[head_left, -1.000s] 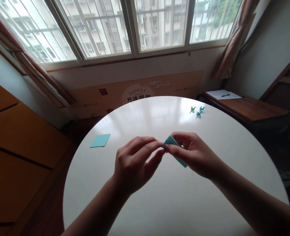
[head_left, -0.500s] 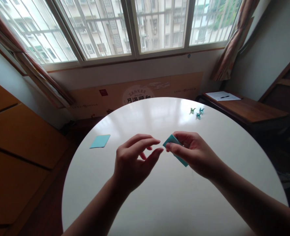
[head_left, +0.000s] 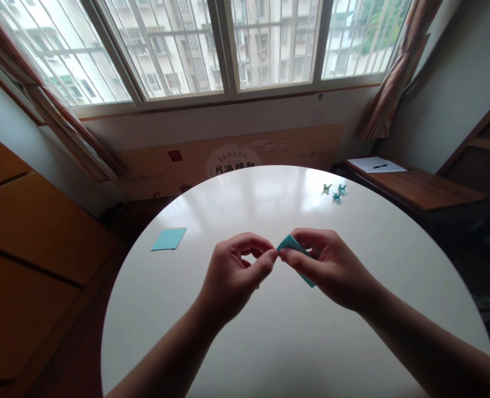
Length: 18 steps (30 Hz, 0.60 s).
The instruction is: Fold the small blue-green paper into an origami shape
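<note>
Hands, two, bare, held near each other above the bench (head_left: 378,331). Right hand (head_left: 330,262): fingers curled, thumb laid flat, clamping a folded teal paper (head_left: 290,242) between them. Left hand (head_left: 234,271): loosely rounded, a gap showing inside the curl; thumb and forefinger brought together at the paper's left corner, pinching it. Folded paper: narrow, slanting from upper left to lower right.

Bench: round, white, glossy, reflecting daylight. Window (head_left: 178,55): barred, apartment buildings beyond. Curtains (head_left: 388,91): gathered, one at either side. Tan panel (head_left: 154,160): below the window, partly hidden by the bench; pale disc with arched lettering, seemingly "ZANKEE", over characters 月满颐和; red square at left; smaller script illegible. Side bench (head_left: 436,188): brown wood, far right. White sheet (head_left: 365,164): lying on the side bench. Teal square (head_left: 169,239): flat, left part of the white bench, well apart from the left hand. Pen (head_left: 380,166): dark, on the sheet. Bird-shaped paper figures (head_left: 337,197), three: one green, two blue; grouped at the white bench's far right.
</note>
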Tool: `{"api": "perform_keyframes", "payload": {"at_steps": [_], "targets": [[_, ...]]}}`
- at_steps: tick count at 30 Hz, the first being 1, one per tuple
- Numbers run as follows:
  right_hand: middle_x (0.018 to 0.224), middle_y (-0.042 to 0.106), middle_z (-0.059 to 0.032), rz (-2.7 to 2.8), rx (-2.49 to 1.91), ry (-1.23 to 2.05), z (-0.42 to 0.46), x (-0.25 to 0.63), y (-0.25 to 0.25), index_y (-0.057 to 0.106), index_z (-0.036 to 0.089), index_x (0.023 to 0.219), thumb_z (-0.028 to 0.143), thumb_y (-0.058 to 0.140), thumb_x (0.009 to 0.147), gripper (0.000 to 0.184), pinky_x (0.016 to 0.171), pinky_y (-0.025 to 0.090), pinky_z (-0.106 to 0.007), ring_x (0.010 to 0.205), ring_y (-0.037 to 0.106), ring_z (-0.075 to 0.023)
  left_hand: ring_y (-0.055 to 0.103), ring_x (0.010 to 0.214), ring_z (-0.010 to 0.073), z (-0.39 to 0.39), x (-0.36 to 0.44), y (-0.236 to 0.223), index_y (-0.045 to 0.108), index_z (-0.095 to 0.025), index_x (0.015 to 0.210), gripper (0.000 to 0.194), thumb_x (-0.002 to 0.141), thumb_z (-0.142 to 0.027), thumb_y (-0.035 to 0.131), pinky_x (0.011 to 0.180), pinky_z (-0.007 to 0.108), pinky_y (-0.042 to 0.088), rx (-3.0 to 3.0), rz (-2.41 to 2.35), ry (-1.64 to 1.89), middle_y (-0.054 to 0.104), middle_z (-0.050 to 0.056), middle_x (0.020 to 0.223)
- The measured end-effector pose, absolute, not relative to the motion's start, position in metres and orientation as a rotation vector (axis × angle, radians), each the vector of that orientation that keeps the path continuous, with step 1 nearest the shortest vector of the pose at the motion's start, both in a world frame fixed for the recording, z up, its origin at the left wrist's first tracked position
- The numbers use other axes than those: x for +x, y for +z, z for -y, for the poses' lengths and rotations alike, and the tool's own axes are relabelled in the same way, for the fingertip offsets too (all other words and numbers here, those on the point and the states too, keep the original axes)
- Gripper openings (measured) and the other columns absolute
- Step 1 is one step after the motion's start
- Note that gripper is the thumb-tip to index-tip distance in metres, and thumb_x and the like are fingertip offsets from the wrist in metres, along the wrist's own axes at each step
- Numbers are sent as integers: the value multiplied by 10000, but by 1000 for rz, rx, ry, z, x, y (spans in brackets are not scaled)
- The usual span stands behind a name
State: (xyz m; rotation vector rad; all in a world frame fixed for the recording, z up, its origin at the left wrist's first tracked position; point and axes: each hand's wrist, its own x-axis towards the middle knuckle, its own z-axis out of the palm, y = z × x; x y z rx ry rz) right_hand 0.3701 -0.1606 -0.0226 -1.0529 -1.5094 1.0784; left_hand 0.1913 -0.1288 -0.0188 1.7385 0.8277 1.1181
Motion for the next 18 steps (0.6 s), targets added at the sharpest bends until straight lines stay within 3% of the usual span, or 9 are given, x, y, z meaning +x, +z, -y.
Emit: {"api": "perform_keyframes", "payload": {"at_steps": [8, 18], "targets": [[739, 642, -14, 1426, -1016, 1078, 155, 376, -26, 714, 172, 836, 301, 751, 812, 136, 535, 407, -214, 634, 540, -125, 479, 440, 64, 130, 192, -17, 687, -137, 713, 67, 768, -174, 679, 348, 145, 414, 1637, -867, 1040, 584, -12, 597], [722, 689, -13, 1204, -824, 1328, 151, 377, -34, 742, 173, 783, 283, 792, 802, 122, 616, 466, -230, 681, 614, -138, 478, 450, 64, 130, 192, -15, 680, -139, 716, 75, 770, -191, 685, 353, 142, 421, 1602, -858, 1002, 583, -18, 600]]}}
